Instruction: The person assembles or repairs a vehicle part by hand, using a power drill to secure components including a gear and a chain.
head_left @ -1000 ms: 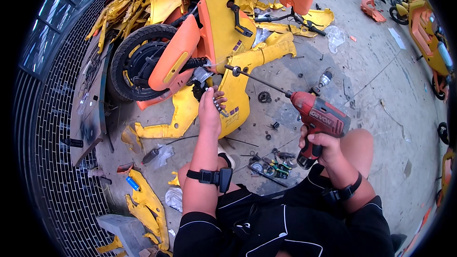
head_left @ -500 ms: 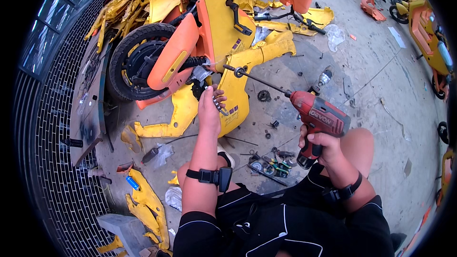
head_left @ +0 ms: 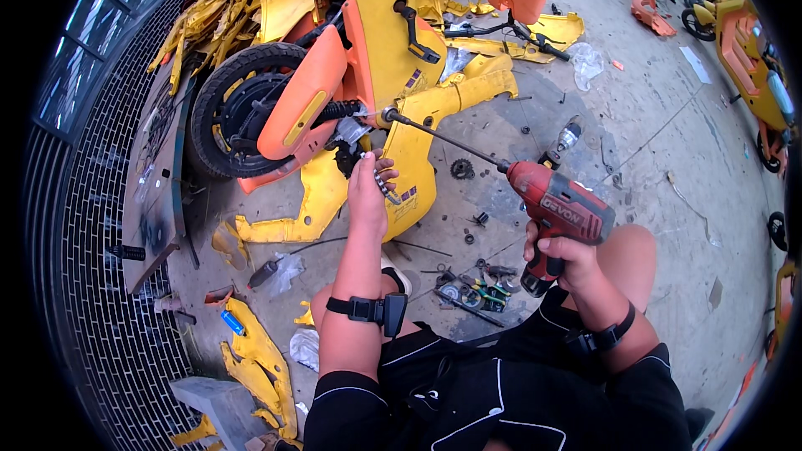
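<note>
My right hand [head_left: 561,260] is closed round the grip of a red and black cordless power driver [head_left: 564,205]. A long dark shaft [head_left: 451,140] runs from its chuck up and left. The shaft's far end, with a round ring-like part [head_left: 389,115], meets the lower frame of an orange and yellow electric scooter [head_left: 388,42]; whether it is seated on a fastener I cannot tell. My left hand [head_left: 369,188] is below that point, fingers curled on a small ridged silvery metal piece [head_left: 391,194] whose kind is unclear. Behind it lies a yellow body panel [head_left: 418,167].
A second power drill [head_left: 565,140], a dark gear [head_left: 462,169] and small parts lie on the concrete. Pliers [head_left: 489,294] and other tools cluster by my knees. Yellow panels [head_left: 242,12] are heaped at the back left; more scooters [head_left: 743,58] stand along the right.
The driver has shifted slightly left, its shaft's tip closer against the scooter. The ring seen partway along the shaft now shows at the tip. My left hand has stayed in place.
</note>
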### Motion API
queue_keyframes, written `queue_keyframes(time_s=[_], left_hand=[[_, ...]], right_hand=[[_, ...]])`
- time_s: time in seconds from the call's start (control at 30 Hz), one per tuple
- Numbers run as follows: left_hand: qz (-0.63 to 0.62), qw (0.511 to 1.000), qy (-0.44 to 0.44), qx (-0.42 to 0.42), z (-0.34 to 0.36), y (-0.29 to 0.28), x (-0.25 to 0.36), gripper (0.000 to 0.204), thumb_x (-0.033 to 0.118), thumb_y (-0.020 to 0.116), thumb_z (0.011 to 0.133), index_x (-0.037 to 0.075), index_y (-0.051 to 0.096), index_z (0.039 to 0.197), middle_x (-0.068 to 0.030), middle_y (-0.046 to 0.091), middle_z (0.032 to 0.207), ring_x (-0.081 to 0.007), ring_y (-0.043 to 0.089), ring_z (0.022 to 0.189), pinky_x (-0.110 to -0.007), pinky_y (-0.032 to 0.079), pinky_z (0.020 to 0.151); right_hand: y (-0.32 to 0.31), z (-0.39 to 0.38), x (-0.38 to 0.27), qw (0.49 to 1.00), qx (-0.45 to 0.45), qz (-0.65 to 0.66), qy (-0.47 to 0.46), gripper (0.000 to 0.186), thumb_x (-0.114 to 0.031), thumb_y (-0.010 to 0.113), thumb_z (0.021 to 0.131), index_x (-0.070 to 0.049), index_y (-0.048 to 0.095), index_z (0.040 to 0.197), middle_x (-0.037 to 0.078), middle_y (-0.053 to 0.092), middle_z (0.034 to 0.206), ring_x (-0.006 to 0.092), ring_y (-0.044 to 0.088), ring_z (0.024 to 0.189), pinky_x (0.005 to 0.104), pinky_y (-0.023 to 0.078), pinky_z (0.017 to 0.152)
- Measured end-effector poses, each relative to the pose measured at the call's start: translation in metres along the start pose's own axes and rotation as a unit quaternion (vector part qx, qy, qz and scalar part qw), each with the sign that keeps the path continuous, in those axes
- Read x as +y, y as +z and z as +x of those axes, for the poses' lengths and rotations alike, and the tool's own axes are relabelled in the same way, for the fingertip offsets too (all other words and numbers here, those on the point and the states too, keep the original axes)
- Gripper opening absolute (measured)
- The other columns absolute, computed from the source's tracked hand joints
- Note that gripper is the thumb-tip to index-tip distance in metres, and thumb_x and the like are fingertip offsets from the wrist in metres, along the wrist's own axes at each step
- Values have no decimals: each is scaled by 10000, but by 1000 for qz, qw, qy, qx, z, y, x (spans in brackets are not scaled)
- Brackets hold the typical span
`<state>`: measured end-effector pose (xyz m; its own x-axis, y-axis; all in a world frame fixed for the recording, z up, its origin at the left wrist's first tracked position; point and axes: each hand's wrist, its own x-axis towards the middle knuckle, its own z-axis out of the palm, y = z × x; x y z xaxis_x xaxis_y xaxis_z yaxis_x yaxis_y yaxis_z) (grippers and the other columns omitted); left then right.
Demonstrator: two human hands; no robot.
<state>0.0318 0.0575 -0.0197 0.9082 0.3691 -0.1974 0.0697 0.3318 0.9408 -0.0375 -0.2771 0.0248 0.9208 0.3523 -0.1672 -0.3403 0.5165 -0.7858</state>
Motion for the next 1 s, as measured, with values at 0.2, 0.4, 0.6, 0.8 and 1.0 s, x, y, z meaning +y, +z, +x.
queue_keyframes(time_s=[0.2,0.4,0.6,0.8,1.0], left_hand=[[6,1000,0,-2,1,0,-2,422,401,518,1038,30,558,1234,-48,634,977,-142,613,838,-273,472,709],[10,1000,0,8,1,1,-1,423,394,513,1040,26,556,1245,-47,634,977,-144,613,840,-275,469,704],[26,1000,7,6,3,1,-5,412,385,507,1042,25,570,1230,-48,642,974,-138,614,830,-274,468,692],[52,999,-3,4,0,7,-3,395,359,524,1033,19,574,1228,-50,641,992,-131,616,847,-271,475,712],[154,987,-37,-5,-3,8,-1,376,338,577,997,13,590,1186,-72,648,1030,-148,626,888,-279,476,751]], right_hand=[[2,-1,-1,1000,18,3,2,602,-103,687,704,21,530,1272,123,639,909,246,670,732,347,550,705],[-1,-2,-2,1000,6,11,-9,515,-57,674,731,19,574,1230,123,647,932,243,658,752,363,542,718],[-2,-1,-4,1000,24,6,-17,515,-65,673,726,29,576,1223,121,650,933,241,658,746,361,537,712],[-10,1,-16,998,49,4,-46,543,-96,660,716,43,554,1230,144,642,905,257,661,715,348,533,691],[-3,12,-23,993,114,10,20,606,-180,632,754,17,499,1311,152,637,966,249,654,680,394,557,671]])
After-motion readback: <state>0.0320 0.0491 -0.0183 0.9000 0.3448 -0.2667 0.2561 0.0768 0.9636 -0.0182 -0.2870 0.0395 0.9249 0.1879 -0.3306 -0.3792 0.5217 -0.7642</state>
